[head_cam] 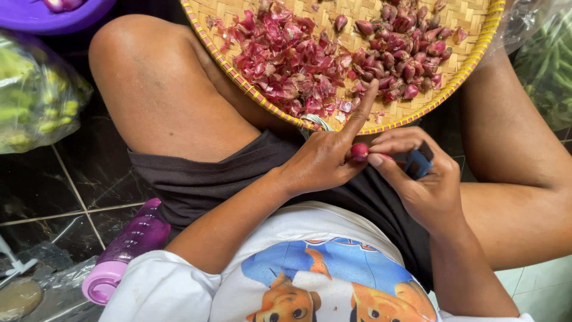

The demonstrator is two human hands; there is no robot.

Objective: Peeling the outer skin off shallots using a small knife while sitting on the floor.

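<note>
My left hand [325, 158] pinches a small red shallot [359, 151] between thumb and fingers, its index finger pointing up toward the tray. My right hand [417, 179] grips a small knife with a dark blue handle [419, 161]; its thumb rests against the shallot. Both hands meet over my lap, just below the rim of a round woven bamboo tray [363, 12]. On the tray lie a heap of red shallot skins [286, 59] at the left and several whole shallots [405, 48] at the right.
A purple bottle with a pink cap [128, 247] lies on the dark tiled floor at the left. A clear bag of green and yellow produce [36, 95] sits further left, another bag of green beans [548, 65] at the right. A purple basin [53, 12] shows at top left.
</note>
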